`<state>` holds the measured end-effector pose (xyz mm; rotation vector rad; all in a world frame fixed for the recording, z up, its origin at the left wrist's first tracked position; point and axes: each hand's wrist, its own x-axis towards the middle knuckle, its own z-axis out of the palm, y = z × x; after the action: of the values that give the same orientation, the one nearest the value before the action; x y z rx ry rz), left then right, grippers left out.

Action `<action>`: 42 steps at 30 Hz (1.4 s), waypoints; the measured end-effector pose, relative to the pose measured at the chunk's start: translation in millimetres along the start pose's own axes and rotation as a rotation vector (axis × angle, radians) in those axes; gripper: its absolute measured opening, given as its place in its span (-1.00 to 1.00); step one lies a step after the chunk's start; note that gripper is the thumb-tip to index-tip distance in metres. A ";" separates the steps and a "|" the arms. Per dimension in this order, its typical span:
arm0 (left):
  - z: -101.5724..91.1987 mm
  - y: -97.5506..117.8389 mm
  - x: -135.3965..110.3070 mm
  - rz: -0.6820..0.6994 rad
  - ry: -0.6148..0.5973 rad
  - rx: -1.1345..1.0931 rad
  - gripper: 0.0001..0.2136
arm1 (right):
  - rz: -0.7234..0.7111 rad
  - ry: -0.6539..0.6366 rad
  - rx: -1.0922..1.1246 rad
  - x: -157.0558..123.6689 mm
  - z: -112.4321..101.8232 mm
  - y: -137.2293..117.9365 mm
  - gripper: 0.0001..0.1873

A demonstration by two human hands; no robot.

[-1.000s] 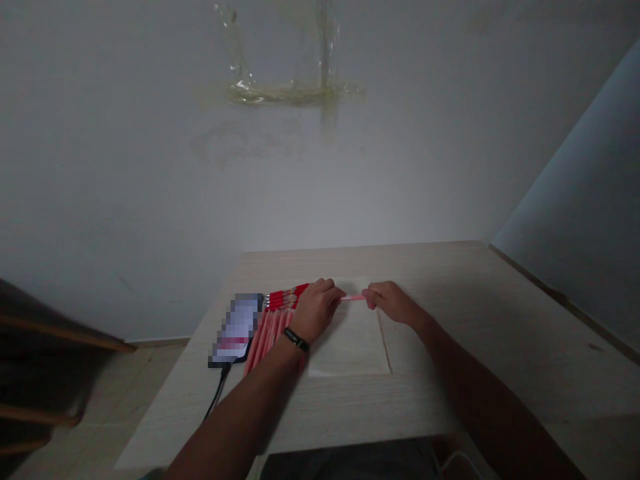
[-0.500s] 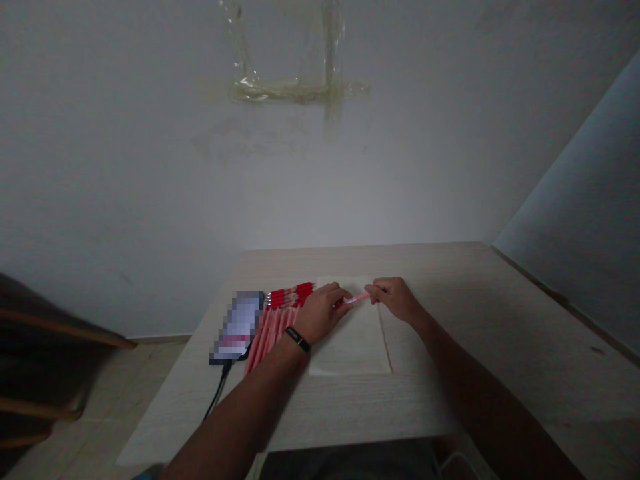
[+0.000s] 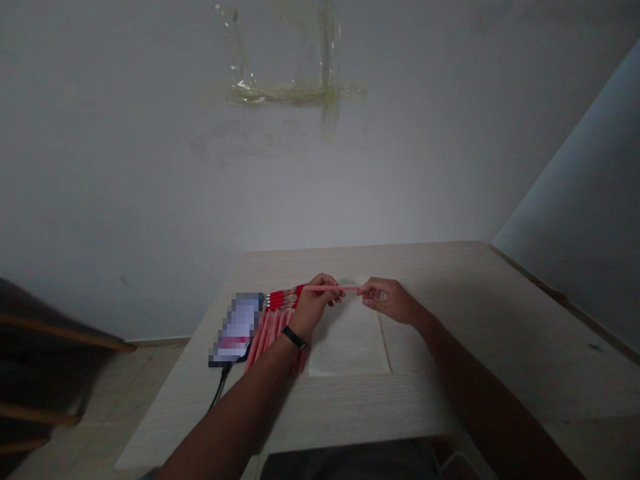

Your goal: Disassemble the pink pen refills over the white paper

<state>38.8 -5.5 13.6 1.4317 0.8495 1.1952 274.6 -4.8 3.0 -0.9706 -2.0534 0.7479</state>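
Observation:
A slim pink stick, pencil-like in shape, lies level between my hands, just above a pale flat sheet. My left hand is closed, its fingers at the stick's left part. The stick's right end sits in a pinch of my right hand. Beside and partly under my left wrist lies a row of similar pink sticks. Beyond them are several red pencil-like pieces with silvery ends, partly hidden by my left hand.
A phone with a blurred screen lies left of the pink sticks, a black cable running from it. The pale wooden table meets the wall at the back. Wooden bars show at the lower left.
The pink stick has turned from slanted to level, and more of its length shows. My left hand has shifted left and turned. My right hand has moved slightly left.

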 end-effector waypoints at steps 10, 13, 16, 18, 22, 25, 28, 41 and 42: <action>-0.5 0.1 -0.9 -0.036 -0.024 -0.117 -0.89 | 0.083 0.109 -0.031 1.6 -0.4 8.0 -0.77; 0.4 -0.6 -0.7 -0.069 -0.027 -0.152 -0.87 | 0.093 0.106 -0.047 1.8 -0.9 8.8 -0.74; 1.8 -2.1 -0.5 -0.116 -0.018 -0.207 -0.85 | 0.097 0.081 -0.026 1.9 -1.6 7.4 -0.72; 2.6 -3.4 -0.4 -0.142 -0.017 -0.237 -0.84 | 0.091 0.055 0.002 1.8 -1.4 5.9 -0.71; 3.3 -6.2 -0.3 -0.162 -0.033 -0.261 -0.82 | 0.058 0.024 0.047 1.3 0.6 3.8 -0.73; 3.1 -7.3 -0.3 -0.166 -0.040 -0.269 -0.82 | 0.053 0.017 0.061 1.2 1.1 3.4 -0.74; 2.7 -7.3 -0.1 -0.166 -0.023 -0.271 -0.81 | 0.044 0.013 0.042 1.4 -0.8 2.8 -0.73; 1.1 -10.4 1.2 -0.192 -0.053 -0.212 -0.78 | 0.063 -0.002 0.027 0.3 -0.4 4.4 -0.75; 1.1 -10.5 1.3 -0.184 -0.044 -0.206 -0.77 | 0.060 -0.003 0.020 0.3 -0.3 4.3 -0.75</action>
<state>41.2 -2.5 3.7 1.1824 0.7861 1.0750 276.3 -2.2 0.2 -1.0245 -2.0231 0.8009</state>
